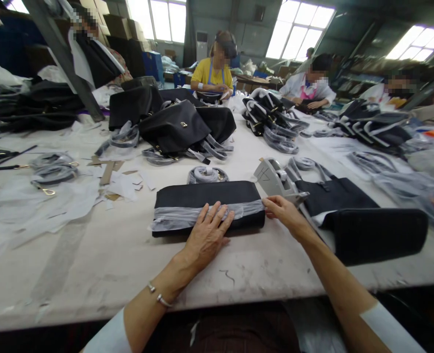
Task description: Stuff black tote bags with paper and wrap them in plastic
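A black folded bag [207, 193] lies lengthwise on the table in front of me. Across it runs a band of thin translucent plastic wrapping [173, 218]. My left hand [207, 235] rests on the band and the bag, fingers spread and stretched out. At the bag's right end my right hand [281, 211] pinches the end of the wrapping between thumb and fingers. Just behind that hand stands a grey tape dispenser [276, 179]. A coiled strap in plastic wrap [206, 174] sits against the far side of the bag.
Another black bag [380, 230] lies to the right. Black bags [178, 125] with wrapped straps are piled farther back. Cardboard scraps and paper [119, 179] and a wrapped strap with gold clasps [53, 169] are on the left. Several co-workers [213, 73] sit across the table.
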`<state>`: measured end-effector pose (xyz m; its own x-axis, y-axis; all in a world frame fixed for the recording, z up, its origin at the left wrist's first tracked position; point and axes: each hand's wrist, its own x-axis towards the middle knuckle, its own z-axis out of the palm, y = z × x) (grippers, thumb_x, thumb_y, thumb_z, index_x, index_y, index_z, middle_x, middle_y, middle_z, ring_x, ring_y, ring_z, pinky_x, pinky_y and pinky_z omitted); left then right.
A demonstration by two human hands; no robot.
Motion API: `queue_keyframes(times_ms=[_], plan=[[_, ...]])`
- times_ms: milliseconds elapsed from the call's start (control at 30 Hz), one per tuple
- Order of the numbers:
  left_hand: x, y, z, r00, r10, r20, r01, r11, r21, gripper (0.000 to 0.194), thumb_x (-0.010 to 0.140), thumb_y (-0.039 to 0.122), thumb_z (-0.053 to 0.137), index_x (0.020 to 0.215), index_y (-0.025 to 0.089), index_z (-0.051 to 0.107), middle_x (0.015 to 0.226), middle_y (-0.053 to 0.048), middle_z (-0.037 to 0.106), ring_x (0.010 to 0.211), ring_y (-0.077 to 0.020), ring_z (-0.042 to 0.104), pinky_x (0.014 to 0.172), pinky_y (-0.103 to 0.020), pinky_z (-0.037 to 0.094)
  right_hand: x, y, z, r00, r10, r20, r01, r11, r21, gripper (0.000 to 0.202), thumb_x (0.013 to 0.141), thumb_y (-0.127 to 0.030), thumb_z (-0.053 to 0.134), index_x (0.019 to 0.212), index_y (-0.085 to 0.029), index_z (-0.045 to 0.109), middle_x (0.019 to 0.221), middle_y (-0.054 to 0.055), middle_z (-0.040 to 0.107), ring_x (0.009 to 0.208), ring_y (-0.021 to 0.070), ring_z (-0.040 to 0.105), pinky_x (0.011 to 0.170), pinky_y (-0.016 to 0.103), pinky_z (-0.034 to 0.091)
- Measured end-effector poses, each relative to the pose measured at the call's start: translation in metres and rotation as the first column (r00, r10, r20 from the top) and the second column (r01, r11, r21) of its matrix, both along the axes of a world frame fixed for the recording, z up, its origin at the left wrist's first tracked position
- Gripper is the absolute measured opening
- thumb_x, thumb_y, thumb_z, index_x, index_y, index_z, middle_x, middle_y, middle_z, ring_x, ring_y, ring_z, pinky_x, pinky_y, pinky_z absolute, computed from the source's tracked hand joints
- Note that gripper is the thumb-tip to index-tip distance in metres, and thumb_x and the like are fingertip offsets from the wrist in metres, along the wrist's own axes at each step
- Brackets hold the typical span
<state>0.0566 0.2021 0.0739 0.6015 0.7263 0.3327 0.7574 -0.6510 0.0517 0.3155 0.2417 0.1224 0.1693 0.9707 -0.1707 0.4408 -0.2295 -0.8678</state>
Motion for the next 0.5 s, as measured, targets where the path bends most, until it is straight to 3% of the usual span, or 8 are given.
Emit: queue_keyframes(times_ms=[100,233,300,367,400,500], plan=[[-0.001,-0.001,0.0,1.0,-0.001,0.014,0.001,1.0,-0.003,0.071,0.085,0.043,0.067,0.146,0.023,0.038,0.151,-0.012,0.042,0.143,-0.0335,0.03,0.117,-0.054,0.022,-0.005,-0.007,-0.009,0.955,0.005,-0.298,-0.031,0.996,-0.084,0.032,0.076,-0.045,0.064,0.095,-0.019,0.057,0.085,0.005,0.069,0.076,0.0187,0.067,0.069,0.031,0.055],[-0.003,-0.001,0.002,1.0,-0.01,0.02,0.011,1.0,-0.02,0.071,0.085,0.041,0.068,0.146,0.023,0.038,0.151,-0.012,0.041,0.144,-0.0329,0.029,0.118,-0.054,0.021,-0.006,-0.015,-0.008,0.952,0.04,-0.302,-0.073,0.993,-0.096,0.032,0.073,-0.039,0.068,0.094,-0.019,0.054,0.091,0.006,0.071,0.083,0.021,0.069,0.073,0.033,0.057],[-0.003,0.0,0.003,1.0,-0.008,0.018,0.009,0.999,-0.031,0.071,0.085,0.041,0.068,0.146,0.023,0.038,0.152,-0.012,0.041,0.144,-0.0327,0.029,0.118,-0.054,0.021,-0.006,-0.019,-0.008,0.986,0.084,-0.147,-0.093,0.994,-0.06,0.03,0.077,-0.041,0.065,0.095,-0.019,0.056,0.093,0.008,0.072,0.087,0.024,0.069,0.079,0.039,0.057],[-0.004,0.001,0.003,1.0,-0.007,0.018,0.008,0.999,-0.039,0.071,0.084,0.041,0.068,0.146,0.023,0.038,0.152,-0.012,0.041,0.144,-0.0325,0.029,0.118,-0.054,0.021,-0.009,-0.023,-0.013,0.987,0.074,0.145,-0.093,0.987,0.129,0.031,0.082,-0.04,0.061,0.103,-0.017,0.06,0.105,0.012,0.072,0.099,0.0274,0.068,0.091,0.046,0.053],[-0.003,0.001,0.003,1.0,-0.008,0.019,0.009,0.999,-0.041,0.071,0.084,0.041,0.068,0.146,0.023,0.038,0.152,-0.012,0.041,0.144,-0.0323,0.029,0.118,-0.054,0.021,-0.013,-0.026,-0.018,0.954,0.045,0.295,-0.128,0.954,0.27,0.032,0.086,-0.037,0.058,0.11,-0.016,0.061,0.114,0.013,0.069,0.11,0.0284,0.064,0.1,0.049,0.048],[-0.003,0.001,0.004,1.0,-0.007,0.02,0.008,0.999,-0.046,0.071,0.085,0.041,0.068,0.146,0.023,0.038,0.152,-0.011,0.041,0.144,-0.032,0.029,0.119,-0.053,0.02,-0.029,-0.035,-0.037,0.829,-0.01,0.559,-0.363,0.75,0.552,0.035,0.094,-0.02,0.045,0.126,-0.017,0.059,0.136,0.012,0.059,0.136,0.0261,0.044,0.116,0.051,0.03]])
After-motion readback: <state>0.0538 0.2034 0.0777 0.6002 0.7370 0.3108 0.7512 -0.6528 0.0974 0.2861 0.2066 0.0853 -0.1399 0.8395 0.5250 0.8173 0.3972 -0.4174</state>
